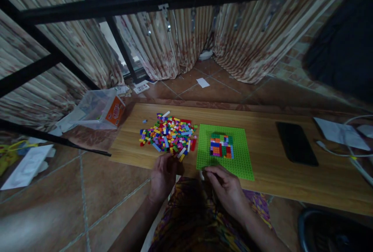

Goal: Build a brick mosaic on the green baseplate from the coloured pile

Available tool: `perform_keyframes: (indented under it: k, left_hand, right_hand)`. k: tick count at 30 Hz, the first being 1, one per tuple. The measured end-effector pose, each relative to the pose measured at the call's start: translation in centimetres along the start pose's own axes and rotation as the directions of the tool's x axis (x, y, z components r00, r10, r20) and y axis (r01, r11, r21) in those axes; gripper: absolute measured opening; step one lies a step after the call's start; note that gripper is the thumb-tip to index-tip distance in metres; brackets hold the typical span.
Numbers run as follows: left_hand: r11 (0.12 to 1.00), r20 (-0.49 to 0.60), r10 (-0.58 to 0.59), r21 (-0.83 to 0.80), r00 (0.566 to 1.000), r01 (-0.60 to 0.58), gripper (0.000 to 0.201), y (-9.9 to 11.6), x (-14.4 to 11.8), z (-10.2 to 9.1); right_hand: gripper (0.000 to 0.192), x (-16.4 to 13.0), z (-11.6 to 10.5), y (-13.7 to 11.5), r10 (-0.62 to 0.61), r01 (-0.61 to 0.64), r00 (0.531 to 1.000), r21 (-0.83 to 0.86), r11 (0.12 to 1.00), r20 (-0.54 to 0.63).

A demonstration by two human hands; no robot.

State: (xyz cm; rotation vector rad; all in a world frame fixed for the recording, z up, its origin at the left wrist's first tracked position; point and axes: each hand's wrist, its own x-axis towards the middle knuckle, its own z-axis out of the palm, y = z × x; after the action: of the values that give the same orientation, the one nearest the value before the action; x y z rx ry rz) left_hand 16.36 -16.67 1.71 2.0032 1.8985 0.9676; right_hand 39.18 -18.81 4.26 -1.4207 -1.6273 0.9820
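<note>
My left hand [163,174] is at the near edge of a heap of loose toy building bricks [171,133], its fingers curled together; whatever they may hold is hidden. In my right hand [225,188], thumb and forefinger pinch a small white brick [201,174] just off the near left corner of a green baseplate [244,166]. A roughly square block of multicoloured bricks [221,146] is built up on the baseplate, around its middle.
The wooden table [265,182] also carries a black phone-like slab [296,143], a white sheet [340,131] and white cables [335,152]. Left of the table stands a clear plastic box [97,108] with an orange label. A black metal bar [186,1] crosses above, before striped curtains [163,46].
</note>
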Motion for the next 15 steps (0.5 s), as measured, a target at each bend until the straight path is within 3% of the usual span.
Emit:
perform_keyframes:
  k: [9, 15]
  left_hand:
    - [0.999, 0.031, 0.030, 0.015, 0.999, -0.031, 0.024, 0.8, 1.2, 1.2]
    - [1.000, 0.024, 0.028, -0.015, 0.999, -0.027, 0.025, 0.6, 1.3, 1.3]
  right_hand:
    - [0.025, 3.0, 2.9, -0.7, -0.145, 0.166, 0.985, -0.276, 0.947, 0.095]
    - [0.026, 6.3, 4.2, -0.9, -0.155, 0.202, 0.977, -0.428, 0.881, 0.144]
